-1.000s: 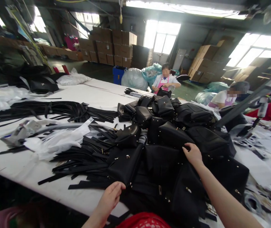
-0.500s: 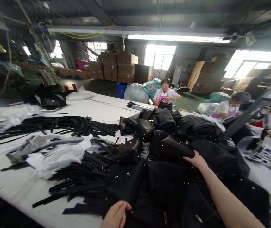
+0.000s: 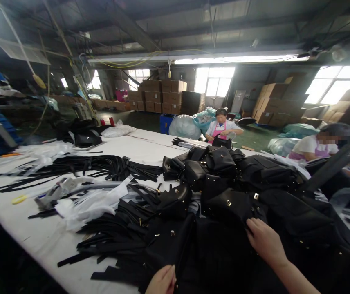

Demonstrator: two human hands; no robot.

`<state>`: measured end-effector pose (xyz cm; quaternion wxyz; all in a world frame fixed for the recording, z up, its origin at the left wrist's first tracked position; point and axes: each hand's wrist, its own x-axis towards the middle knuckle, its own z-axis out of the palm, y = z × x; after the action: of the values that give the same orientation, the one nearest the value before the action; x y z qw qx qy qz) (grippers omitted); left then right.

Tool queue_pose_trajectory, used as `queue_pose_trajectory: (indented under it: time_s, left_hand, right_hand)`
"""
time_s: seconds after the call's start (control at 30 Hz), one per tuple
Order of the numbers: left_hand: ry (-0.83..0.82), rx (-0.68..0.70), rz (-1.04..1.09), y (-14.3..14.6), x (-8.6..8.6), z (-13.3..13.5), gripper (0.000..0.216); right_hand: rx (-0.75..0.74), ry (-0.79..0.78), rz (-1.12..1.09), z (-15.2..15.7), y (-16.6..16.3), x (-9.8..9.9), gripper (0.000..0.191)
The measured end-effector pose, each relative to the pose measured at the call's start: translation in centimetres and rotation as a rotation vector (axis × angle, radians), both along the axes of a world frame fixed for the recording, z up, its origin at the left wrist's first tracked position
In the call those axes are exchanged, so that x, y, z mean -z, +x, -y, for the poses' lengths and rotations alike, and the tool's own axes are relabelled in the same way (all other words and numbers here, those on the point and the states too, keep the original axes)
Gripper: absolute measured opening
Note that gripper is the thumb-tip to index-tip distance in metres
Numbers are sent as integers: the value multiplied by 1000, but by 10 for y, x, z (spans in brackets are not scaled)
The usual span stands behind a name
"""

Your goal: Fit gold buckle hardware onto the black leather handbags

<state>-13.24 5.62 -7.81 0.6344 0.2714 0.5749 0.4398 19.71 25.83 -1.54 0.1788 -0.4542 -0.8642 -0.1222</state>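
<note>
My left hand [image 3: 162, 279] is at the bottom edge, its fingers pinched together on dark material that looks like the edge of a black bag; what lies inside the grip is mostly hidden. My right hand [image 3: 265, 241] reaches into the pile, fingers bent round the near edge of a black bag [image 3: 228, 204] with a gold-coloured clasp. Between my hands lies more black bag material, too dark to separate. Left of it is a black bag panel [image 3: 167, 245] with small metal fittings. Bundled black straps [image 3: 107, 230] spread beside it.
More black bags [image 3: 263, 171] are heaped behind. White wrapping [image 3: 89, 204], a long strap bundle [image 3: 101, 165] and a yellow-handled tool [image 3: 19, 199] lie on the white table [image 3: 44, 249]. A grey post [image 3: 331, 165] rises at right. Two co-workers [image 3: 219, 126] sit beyond the table.
My view has swung to the left. My right hand has gone from outstretched fingers on a bag to gripping its near edge, and that bag has tilted, showing its clasp. The left hand stays pinched.
</note>
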Motion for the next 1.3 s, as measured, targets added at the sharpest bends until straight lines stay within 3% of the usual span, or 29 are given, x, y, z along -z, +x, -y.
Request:
queue_pose_trajectory:
  time_s: [0.2, 0.43, 0.5, 0.57, 0.7, 0.77, 0.87, 1.0, 1.13, 1.2, 1.3]
  left_hand:
    - [-58, -6, 22, 8, -21, -1, 74]
    - [-22, 5, 29, 10, -28, 8, 66]
    - [-29, 11, 35, 9, -25, 11, 62]
    - [-53, 5, 25, 8, -20, 15, 57]
    - [-86, -14, -25, 8, -7, 28, 46]
    - [-98, -6, -46, 8, -2, 35, 43]
    - [-121, 16, -61, 8, 4, 45, 40]
    - [-139, 29, -80, 7, 8, 52, 40]
    - [-136, 40, -95, 7, 7, 53, 42]
    - [-134, 41, -100, 6, 5, 52, 42]
    - [-129, 22, -106, 5, 3, 52, 42]
  right_hand:
    - [-197, 240, 77, 74, -4, -37, 22]
    - [-478, 240, 172, 127, 13, -55, 26]
    - [-520, 182, 147, 136, 16, -47, 25]
    - [-526, 45, 155, 146, 16, -27, 24]
    - [-428, -380, 247, 168, 7, 26, 22]
    - [-355, -559, 192, 172, 4, 37, 23]
    - [-235, -689, 6, 158, 2, 24, 21]
    - [18, -588, -234, 99, 0, 7, 29]
    - [404, -666, -305, 29, -11, 43, 51]
    - [500, -746, -296, 1, -19, 68, 57]
    - [544, -785, -280, -23, -29, 90, 50]
